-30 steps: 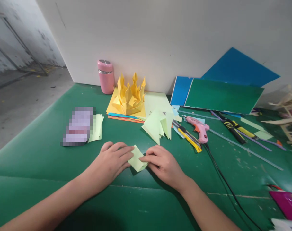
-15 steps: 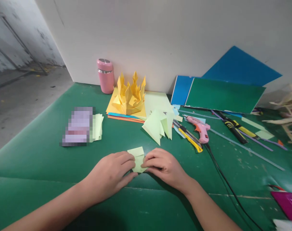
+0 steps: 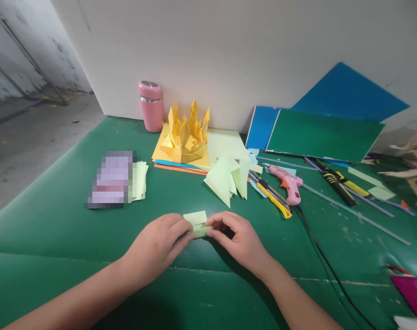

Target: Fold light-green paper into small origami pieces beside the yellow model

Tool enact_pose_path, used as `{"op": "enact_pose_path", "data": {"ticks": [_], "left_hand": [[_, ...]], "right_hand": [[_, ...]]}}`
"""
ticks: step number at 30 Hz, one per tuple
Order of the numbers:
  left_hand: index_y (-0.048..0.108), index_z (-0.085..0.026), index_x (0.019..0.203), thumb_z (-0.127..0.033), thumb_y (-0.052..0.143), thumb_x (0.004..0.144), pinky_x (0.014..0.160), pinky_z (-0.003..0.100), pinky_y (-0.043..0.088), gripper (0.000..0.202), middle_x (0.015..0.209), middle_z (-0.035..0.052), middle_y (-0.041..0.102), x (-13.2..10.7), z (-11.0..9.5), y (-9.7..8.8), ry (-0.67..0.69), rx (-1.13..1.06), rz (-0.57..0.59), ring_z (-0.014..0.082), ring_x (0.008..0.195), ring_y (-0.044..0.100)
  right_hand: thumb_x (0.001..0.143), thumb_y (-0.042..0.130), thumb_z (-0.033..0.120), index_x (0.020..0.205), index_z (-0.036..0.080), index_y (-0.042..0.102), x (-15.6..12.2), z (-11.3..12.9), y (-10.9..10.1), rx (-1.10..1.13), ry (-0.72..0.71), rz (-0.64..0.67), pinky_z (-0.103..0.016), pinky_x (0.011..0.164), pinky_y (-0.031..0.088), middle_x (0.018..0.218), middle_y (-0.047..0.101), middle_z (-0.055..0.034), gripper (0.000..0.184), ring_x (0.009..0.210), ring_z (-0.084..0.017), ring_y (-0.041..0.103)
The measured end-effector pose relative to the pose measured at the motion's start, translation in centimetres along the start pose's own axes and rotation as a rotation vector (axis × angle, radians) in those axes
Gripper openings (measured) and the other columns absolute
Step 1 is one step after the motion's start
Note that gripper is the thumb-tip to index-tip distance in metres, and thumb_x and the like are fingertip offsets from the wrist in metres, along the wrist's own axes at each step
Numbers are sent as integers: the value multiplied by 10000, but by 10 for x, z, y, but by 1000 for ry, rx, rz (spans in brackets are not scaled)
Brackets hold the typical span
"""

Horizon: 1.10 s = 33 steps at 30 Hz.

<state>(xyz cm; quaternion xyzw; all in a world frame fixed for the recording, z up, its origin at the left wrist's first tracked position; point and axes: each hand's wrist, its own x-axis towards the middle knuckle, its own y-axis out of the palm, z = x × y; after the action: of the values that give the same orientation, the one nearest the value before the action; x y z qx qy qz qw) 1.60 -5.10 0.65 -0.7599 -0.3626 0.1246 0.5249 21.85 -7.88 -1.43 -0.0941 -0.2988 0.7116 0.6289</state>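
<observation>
A small piece of light green paper [image 3: 195, 217], folded, lies on the green tabletop between my two hands. My left hand [image 3: 162, 240] is closed on its left edge, thumb and fingers pinching the fold. On the right edge, my right hand [image 3: 234, 233] pinches the paper between thumb and fingertips. The paper's lower edge is folded up, and its upper flap stands out above my fingers. Just beyond my right hand lie several pointed light green folded papers [image 3: 224, 178]. The parts of the sheet under my fingers are hidden.
A yellow folded-paper crown [image 3: 186, 142] stands on coloured sheets beside a pink flask [image 3: 151, 107]. Right of centre lie a yellow utility knife [image 3: 273, 197] and a pink glue gun [image 3: 291, 185] with its cord. A blurred-out phone-like item [image 3: 113, 178] lies left, against small green papers [image 3: 139, 181].
The lower part of the light green paper has been folded upward, so the piece looks shorter. My fingers have shifted slightly upward, still pinching both sides.
</observation>
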Motion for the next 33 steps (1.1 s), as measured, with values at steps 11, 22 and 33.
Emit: {"op": "enact_pose_path", "data": {"ticks": [11, 22, 33], "left_hand": [[566, -169, 763, -182, 419, 901, 646, 288, 496, 202, 924, 64, 549, 4, -2, 7, -60, 25, -139, 161, 706, 611], [542, -177, 732, -151, 483, 852, 736, 295, 515, 136, 927, 51, 569, 8, 5, 10, -118, -158, -103, 167, 812, 623], [625, -182, 814, -113, 491, 856, 749, 279, 511, 156, 912, 41, 573, 9, 5, 9, -98, -185, -101, 158, 827, 611]], "right_hand": [[775, 608, 133, 829, 212, 515, 2, 7, 9, 33, 150, -78, -222, 559, 418, 653, 566, 38, 133, 588, -124, 524], [778, 587, 120, 865, 214, 502, 2, 6, 13, -61, 121, -78, -242, 571, 401, 666, 552, 32, 154, 608, -138, 513], [822, 605, 113, 752, 215, 637, 2, 6, 10, -167, -14, -46, -276, 651, 427, 712, 589, 1, 128, 723, -164, 553]]}}
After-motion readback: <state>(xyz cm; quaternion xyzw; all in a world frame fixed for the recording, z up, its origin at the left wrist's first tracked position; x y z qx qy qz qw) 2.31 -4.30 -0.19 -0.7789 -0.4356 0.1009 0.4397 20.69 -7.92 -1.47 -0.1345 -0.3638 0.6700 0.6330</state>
